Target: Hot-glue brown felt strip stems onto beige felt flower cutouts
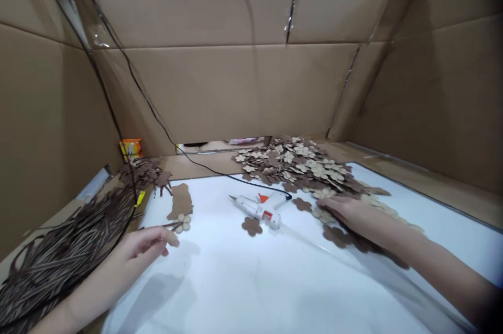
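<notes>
My left hand (151, 245) hovers over the left edge of the white board (220, 276), fingers loosely bent and apart, with nothing visible in them. Just beyond it lies a light flower cut-out (183, 223) with a dark strip as a stem, near a torn piece of brown cardboard (181, 202). On the right, my right hand (341, 209) has its fingers together at the near edge of the flower pile (302, 164), pinching at a flower cut-out; the fingertips partly hide it. Between the hands rest a white glue gun (257, 210) with a clear glue stick and a brown flower (252, 226).
Cardboard walls (236, 88) enclose the work area. A heap of dark strips (78, 245) lies at the left, with more brown cut-outs (145, 173) and an orange packet (131, 148) behind. A black cord (145, 96) runs down to the glue gun.
</notes>
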Motion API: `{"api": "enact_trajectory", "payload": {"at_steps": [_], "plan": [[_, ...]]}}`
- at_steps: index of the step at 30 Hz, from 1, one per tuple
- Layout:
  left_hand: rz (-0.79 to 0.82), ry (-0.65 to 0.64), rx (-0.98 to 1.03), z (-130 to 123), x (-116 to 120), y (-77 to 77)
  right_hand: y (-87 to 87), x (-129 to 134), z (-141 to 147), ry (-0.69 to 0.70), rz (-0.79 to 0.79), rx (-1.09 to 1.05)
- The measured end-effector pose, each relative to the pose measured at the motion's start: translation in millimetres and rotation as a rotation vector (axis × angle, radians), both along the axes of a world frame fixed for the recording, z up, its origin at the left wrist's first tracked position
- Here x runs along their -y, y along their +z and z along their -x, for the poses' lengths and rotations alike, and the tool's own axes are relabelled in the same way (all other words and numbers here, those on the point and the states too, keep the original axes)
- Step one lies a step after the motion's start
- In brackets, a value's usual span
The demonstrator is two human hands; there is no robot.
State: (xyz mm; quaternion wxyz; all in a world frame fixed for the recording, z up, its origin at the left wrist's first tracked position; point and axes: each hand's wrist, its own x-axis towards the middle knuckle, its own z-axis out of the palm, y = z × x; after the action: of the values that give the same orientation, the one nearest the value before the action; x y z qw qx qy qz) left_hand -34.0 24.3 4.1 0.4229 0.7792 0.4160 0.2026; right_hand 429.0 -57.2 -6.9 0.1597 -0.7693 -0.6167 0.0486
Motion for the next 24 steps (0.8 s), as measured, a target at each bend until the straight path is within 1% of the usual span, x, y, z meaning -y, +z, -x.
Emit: {"api": "enact_trajectory", "payload": {"at_steps": [2, 4, 5, 6, 7, 8, 9, 10, 12, 13, 14, 15, 17, 19, 20, 21, 22, 23, 24], "plan": [[0.001, 0.016, 0.014, -1, 3, 1.0, 8.0, -7, -5, 0.031, -0.070, 0.101], [-0.010, 0.012, 0.039, -4, 6, 4.2, 19.7, -17, -1, 0.025, -0.177, 0.164], [-0.008, 0.003, 0.050, -6, 7, 5.9, 25.7, -22, 7, 0.009, -0.219, 0.125], [0.004, -0.014, 0.056, -8, 9, 7.4, 31.2, -26, 19, 0.018, -0.232, 0.022], [0.020, -0.028, 0.058, -11, 11, 8.3, 35.7, -30, 35, 0.043, -0.224, -0.136], [0.037, -0.042, 0.054, -13, 12, 8.6, 38.7, -32, 54, 0.119, -0.187, -0.351], [0.049, -0.053, 0.045, -16, 14, 8.3, 40.0, -34, 75, 0.225, -0.116, -0.545], [0.054, -0.059, 0.029, -18, 16, 7.6, 39.6, -35, 97, 0.321, -0.052, -0.669], [0.045, -0.081, -0.012, -23, 21, 5.9, 34.1, -35, 139, 0.473, 0.153, -0.815], [0.032, -0.092, -0.034, -24, 23, 5.2, 29.4, -35, 156, 0.535, 0.222, -0.840], [0.014, -0.102, -0.054, -26, 26, 4.7, 23.8, -34, 170, 0.564, 0.228, -0.786], [-0.010, -0.109, -0.072, -27, 27, 4.4, 17.7, -34, 181, 0.582, 0.160, -0.660], [-0.079, -0.119, -0.101, -28, 30, 3.6, 4.9, -31, 195, 0.699, -0.040, -0.343], [-0.158, -0.140, -0.130, -28, 31, 1.5, -5.5, -28, 202, 0.875, -0.202, -0.086], [-0.197, -0.153, -0.145, -28, 32, 0.0, -8.6, -26, 203, 0.955, -0.237, -0.022], [-0.237, -0.165, -0.162, -28, 33, -1.6, -10.0, -25, 202, 1.001, -0.243, 0.008], [-0.278, -0.179, -0.181, -28, 33, -2.6, -9.5, -25, 198, 1.006, -0.242, 0.011], [-0.321, -0.193, -0.207, -27, 34, -2.8, -7.4, -26, 191, 0.971, -0.248, 0.006], [-0.371, -0.208, -0.245, -27, 36, -1.5, -4.5, -29, 180, 0.901, -0.257, 0.011]]}}
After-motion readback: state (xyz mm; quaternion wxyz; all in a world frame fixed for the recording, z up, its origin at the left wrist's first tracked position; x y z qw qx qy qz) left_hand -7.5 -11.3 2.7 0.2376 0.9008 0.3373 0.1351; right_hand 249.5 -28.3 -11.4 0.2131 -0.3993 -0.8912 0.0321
